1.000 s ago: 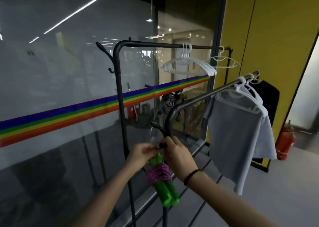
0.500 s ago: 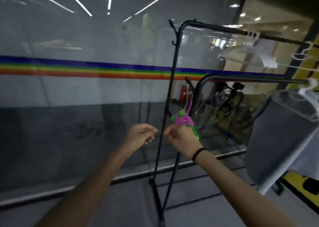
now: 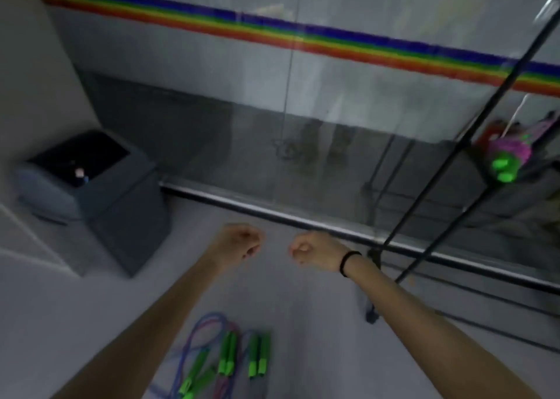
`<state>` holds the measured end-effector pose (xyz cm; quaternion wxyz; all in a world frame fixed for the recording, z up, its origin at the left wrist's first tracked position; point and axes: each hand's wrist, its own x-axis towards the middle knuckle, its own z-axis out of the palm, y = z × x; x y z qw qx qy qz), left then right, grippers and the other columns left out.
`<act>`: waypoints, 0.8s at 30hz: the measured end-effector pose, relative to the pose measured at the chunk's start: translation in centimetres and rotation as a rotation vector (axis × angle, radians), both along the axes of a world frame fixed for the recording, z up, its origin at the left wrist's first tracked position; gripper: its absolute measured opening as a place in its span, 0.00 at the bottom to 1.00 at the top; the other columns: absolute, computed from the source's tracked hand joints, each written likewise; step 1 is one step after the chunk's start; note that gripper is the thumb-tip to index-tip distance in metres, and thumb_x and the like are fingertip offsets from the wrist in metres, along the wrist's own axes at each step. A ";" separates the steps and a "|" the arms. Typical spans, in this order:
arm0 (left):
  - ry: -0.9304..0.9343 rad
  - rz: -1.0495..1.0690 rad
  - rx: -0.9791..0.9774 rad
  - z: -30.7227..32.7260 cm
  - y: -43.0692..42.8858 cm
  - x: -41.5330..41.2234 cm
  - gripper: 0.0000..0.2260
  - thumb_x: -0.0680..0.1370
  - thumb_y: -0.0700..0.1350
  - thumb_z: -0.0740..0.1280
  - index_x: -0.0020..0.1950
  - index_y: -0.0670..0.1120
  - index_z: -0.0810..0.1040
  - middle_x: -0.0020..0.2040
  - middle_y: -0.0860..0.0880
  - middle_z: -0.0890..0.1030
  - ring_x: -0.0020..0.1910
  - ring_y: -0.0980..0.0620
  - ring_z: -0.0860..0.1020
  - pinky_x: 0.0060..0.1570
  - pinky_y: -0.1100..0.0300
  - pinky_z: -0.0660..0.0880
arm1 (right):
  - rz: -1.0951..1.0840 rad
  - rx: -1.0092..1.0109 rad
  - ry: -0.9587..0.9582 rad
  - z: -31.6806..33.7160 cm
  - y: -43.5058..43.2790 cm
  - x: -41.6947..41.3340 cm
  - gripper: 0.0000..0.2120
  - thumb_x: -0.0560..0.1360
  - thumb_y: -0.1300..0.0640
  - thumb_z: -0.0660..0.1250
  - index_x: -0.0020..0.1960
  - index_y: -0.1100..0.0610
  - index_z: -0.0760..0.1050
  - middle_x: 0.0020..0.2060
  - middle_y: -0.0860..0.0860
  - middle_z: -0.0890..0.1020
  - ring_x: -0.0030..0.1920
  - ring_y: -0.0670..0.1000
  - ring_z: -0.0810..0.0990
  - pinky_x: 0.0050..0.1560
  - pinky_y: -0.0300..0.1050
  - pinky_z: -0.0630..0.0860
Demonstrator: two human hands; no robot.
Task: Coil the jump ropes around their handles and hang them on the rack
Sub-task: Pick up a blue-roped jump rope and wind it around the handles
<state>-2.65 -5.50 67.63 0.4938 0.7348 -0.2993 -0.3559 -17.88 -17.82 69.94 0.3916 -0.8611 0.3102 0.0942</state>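
Now both my arms reach out in front of me over the grey floor [image 3: 303,323], and neither holds anything. My left hand [image 3: 239,242] is curled into a loose fist, fingers folded in toward the palm, with nothing inside it. My right hand [image 3: 313,250] is closed the same way, empty, with a thin black band [image 3: 348,262] around its wrist. The two fists sit near each other with a gap of bare floor between them. Off to my right, a coiled jump rope [image 3: 506,159] hangs from the black rack [image 3: 448,174]: its pink cord is wound around a pair of bright green handles, and a pale strand runs up from the bundle toward the frame, though the view is too blurred to show just where it catches. Below my forearms, on the floor close to me, lie more jump ropes [image 3: 224,359], uncoiled, with blue and pink cords looping loosely and several green handles side by side. Behind the rack stands a glass wall [image 3: 272,95] with a rainbow stripe [image 3: 272,32] running across it. To my left, against a pale wall, sits a dark grey bin [image 3: 121,216] with an open top. Everything is somewhat smeared.
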 end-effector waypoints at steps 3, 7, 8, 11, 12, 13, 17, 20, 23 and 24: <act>-0.006 0.026 0.039 -3.8 7.1 2.9 0.08 0.75 0.31 0.64 0.41 0.40 0.80 0.18 0.54 0.75 0.18 0.62 0.71 0.22 0.73 0.66 | 0.034 0.076 0.039 -4.9 6.0 3.7 0.09 0.74 0.59 0.63 0.51 0.60 0.78 0.49 0.56 0.82 0.47 0.50 0.78 0.54 0.44 0.75; -0.005 0.063 0.091 -8.9 13.9 6.0 0.08 0.75 0.30 0.62 0.49 0.32 0.80 0.19 0.54 0.76 0.20 0.63 0.72 0.23 0.74 0.67 | 0.036 0.146 0.092 -12.1 11.9 8.0 0.08 0.72 0.60 0.64 0.46 0.62 0.79 0.43 0.59 0.84 0.43 0.54 0.81 0.50 0.45 0.78; 0.002 0.073 0.098 -10.3 14.9 6.5 0.08 0.75 0.29 0.62 0.49 0.32 0.79 0.20 0.53 0.76 0.20 0.63 0.72 0.23 0.74 0.68 | 0.036 0.157 0.115 -14.0 12.9 8.7 0.06 0.72 0.60 0.64 0.43 0.60 0.79 0.39 0.57 0.83 0.41 0.53 0.81 0.45 0.40 0.78; 0.023 0.090 0.092 -15.6 17.2 7.5 0.08 0.74 0.28 0.62 0.49 0.31 0.79 0.23 0.53 0.76 0.20 0.63 0.73 0.23 0.74 0.69 | -0.007 0.193 0.203 -21.4 15.0 9.8 0.06 0.72 0.59 0.64 0.42 0.58 0.79 0.34 0.52 0.81 0.33 0.47 0.77 0.32 0.29 0.71; 0.024 0.091 0.091 -18.0 17.8 7.8 0.07 0.74 0.29 0.63 0.48 0.32 0.80 0.22 0.54 0.77 0.21 0.64 0.74 0.25 0.74 0.69 | -0.027 0.191 0.228 -24.4 15.4 10.0 0.07 0.73 0.59 0.64 0.42 0.59 0.80 0.36 0.54 0.81 0.32 0.46 0.77 0.31 0.29 0.70; 0.021 0.093 0.088 -20.9 18.4 8.1 0.07 0.74 0.29 0.64 0.48 0.34 0.80 0.22 0.56 0.78 0.23 0.65 0.75 0.26 0.75 0.69 | -0.057 0.189 0.241 -28.0 15.7 10.1 0.07 0.73 0.59 0.64 0.39 0.58 0.79 0.38 0.56 0.82 0.30 0.44 0.77 0.30 0.29 0.70; 0.036 0.109 0.075 -35.9 19.6 8.3 0.07 0.73 0.32 0.67 0.43 0.43 0.81 0.26 0.63 0.80 0.30 0.70 0.77 0.34 0.76 0.72 | -0.234 0.145 0.234 -45.5 15.0 9.5 0.12 0.72 0.61 0.64 0.31 0.53 0.74 0.39 0.59 0.82 0.36 0.51 0.81 0.42 0.41 0.79; 0.053 0.096 0.045 -46.8 19.2 8.3 0.10 0.73 0.33 0.68 0.38 0.48 0.79 0.26 0.63 0.80 0.30 0.69 0.77 0.37 0.75 0.71 | -0.235 0.072 0.328 -57.5 14.1 9.4 0.12 0.75 0.59 0.60 0.48 0.65 0.79 0.52 0.64 0.81 0.53 0.61 0.80 0.58 0.52 0.74; 0.058 0.094 -0.003 -56.1 18.3 8.7 0.07 0.73 0.32 0.67 0.43 0.43 0.80 0.26 0.62 0.80 0.29 0.69 0.76 0.36 0.75 0.71 | -0.240 -0.051 0.398 -67.2 13.0 8.9 0.15 0.78 0.61 0.55 0.58 0.66 0.75 0.60 0.62 0.77 0.61 0.60 0.75 0.59 0.46 0.70; 0.061 0.099 -0.019 -58.8 18.1 8.8 0.07 0.73 0.31 0.67 0.45 0.41 0.80 0.26 0.62 0.80 0.29 0.69 0.76 0.35 0.76 0.71 | -0.275 -0.085 0.419 -70.3 12.5 8.7 0.15 0.78 0.60 0.55 0.59 0.65 0.73 0.61 0.63 0.76 0.61 0.60 0.75 0.58 0.47 0.71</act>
